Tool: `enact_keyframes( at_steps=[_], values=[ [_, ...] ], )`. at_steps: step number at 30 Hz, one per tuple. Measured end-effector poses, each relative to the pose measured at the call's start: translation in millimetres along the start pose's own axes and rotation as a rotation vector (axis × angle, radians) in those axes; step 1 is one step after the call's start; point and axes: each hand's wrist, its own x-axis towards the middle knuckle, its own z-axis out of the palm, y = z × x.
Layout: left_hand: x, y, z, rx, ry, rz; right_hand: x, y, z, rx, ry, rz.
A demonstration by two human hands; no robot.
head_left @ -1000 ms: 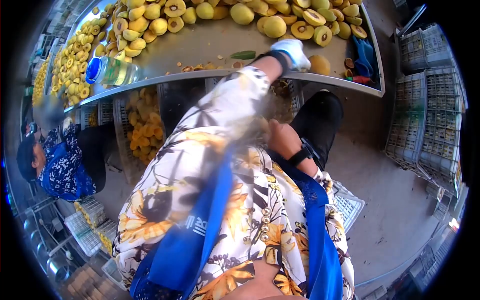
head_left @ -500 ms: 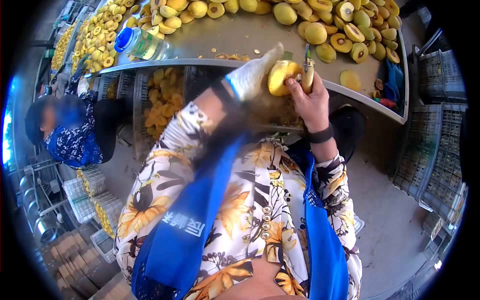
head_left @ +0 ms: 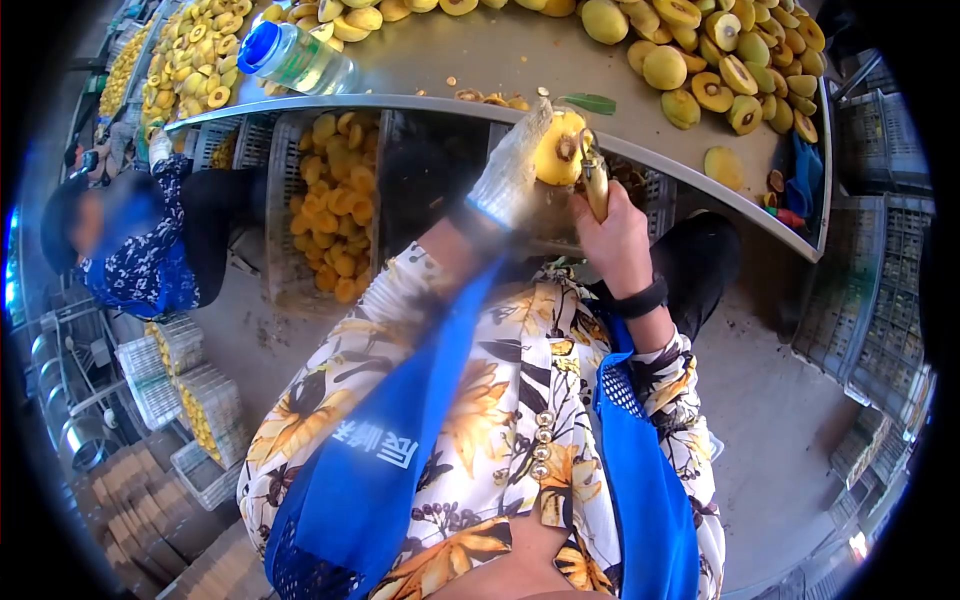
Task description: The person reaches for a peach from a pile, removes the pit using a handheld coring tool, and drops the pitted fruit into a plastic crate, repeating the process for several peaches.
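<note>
My left hand (head_left: 508, 172), in a white glove, grips a yellow peach half (head_left: 556, 160) just off the table's front edge. Its cut face, with a brown pit area in the middle, is turned up towards me. Bare, my right hand (head_left: 618, 240) is wrapped around the pale handle of a pitting knife (head_left: 596, 190). The knife's metal end is against or very close to the right side of the peach half; exact contact is hard to make out. Beneath the hands, a crate is mostly hidden.
Peach halves (head_left: 715, 75) are heaped on the metal table (head_left: 450, 50). A blue-capped bottle (head_left: 300, 62) lies near its edge, beside a green leaf (head_left: 588, 103) and scraps. Below stands a crate of peach halves (head_left: 335, 205). A co-worker (head_left: 130, 240) sits at left; stacked crates (head_left: 880, 290) stand right.
The peach half has turned so its cut face shows, and my left hand now grips it. My right hand has let go of the fruit and brought the knife's metal end to it.
</note>
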Motion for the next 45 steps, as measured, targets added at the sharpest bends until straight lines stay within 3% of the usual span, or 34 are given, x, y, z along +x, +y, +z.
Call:
enact_keyframes(
  at_steps=[1,3,5,7,9,15,19,22,24,27,29,32,34,38,40,41,44,45],
  values=[
    [-4.6,4.7,6.9,0.274,0.043,0.087,-2.1,0.4,1.4,-0.013,-0.009,-0.012],
    [-5.5,2.9,6.8,0.323,0.037,0.133,-3.4,2.2,4.7,0.005,0.007,-0.042],
    [-0.2,-2.8,-1.9,-0.131,-0.062,0.057,-4.7,2.7,8.0,0.01,0.014,-0.059],
    [-2.2,-9.1,-0.3,0.235,-0.047,0.378,-5.2,3.5,11.3,0.011,0.003,-0.063],
    [-2.5,-14.8,1.1,0.414,-0.032,0.558,-6.6,2.9,12.7,0.007,0.001,-0.073],
    [8.8,-31.4,-5.1,0.412,-0.036,0.656,-6.9,-0.5,14.8,-0.006,-0.052,0.034],
    [12.2,-28.3,-13.0,0.405,-0.077,0.501,-4.9,7.1,16.4,-0.05,-0.091,0.018],
    [14.5,-15.3,-22.9,0.778,-0.171,0.441,-4.4,9.9,16.0,-0.025,-0.162,0.019],
    [21.4,-11.6,-28.9,0.828,-0.206,0.329,-2.7,14.4,18.5,-0.036,-0.168,-0.008],
    [27.7,-12.7,-34.2,0.384,-0.154,0.089,0.2,10.8,19.2,-0.046,-0.136,-0.029],
    [20.2,-7.3,-16.4,0.036,-0.064,0.043,1.3,9.6,18.6,-0.01,-0.102,-0.027],
    [17.8,-9.5,-17.9,1.193,-0.068,0.945,3.4,7.3,14.3,0.05,-0.075,-0.023],
    [12.3,-25.8,-5.7,0.547,-0.058,0.635,1.5,4.8,5.7,0.036,-0.099,-0.012],
    [1.5,-14.0,8.7,0.45,-0.014,0.541,-1.8,19.1,15.3,0.18,-0.059,-0.048],
    [2.8,-16.4,-0.9,0.459,-0.014,0.528,-1.5,16.0,17.2,0.297,-0.188,0.056],
    [3.3,-15.2,-4.1,0.435,0.014,0.401,-0.7,14.9,15.8,0.348,-0.255,0.106],
    [6.9,-7.0,-8.6,0.449,-0.171,0.363,-0.7,7.9,6.5,0.442,-0.426,0.112],
    [8.8,-1.8,-7.8,0.586,-0.174,0.311,-1.2,12.8,12.1,0.401,-0.365,0.052]
  ],
)
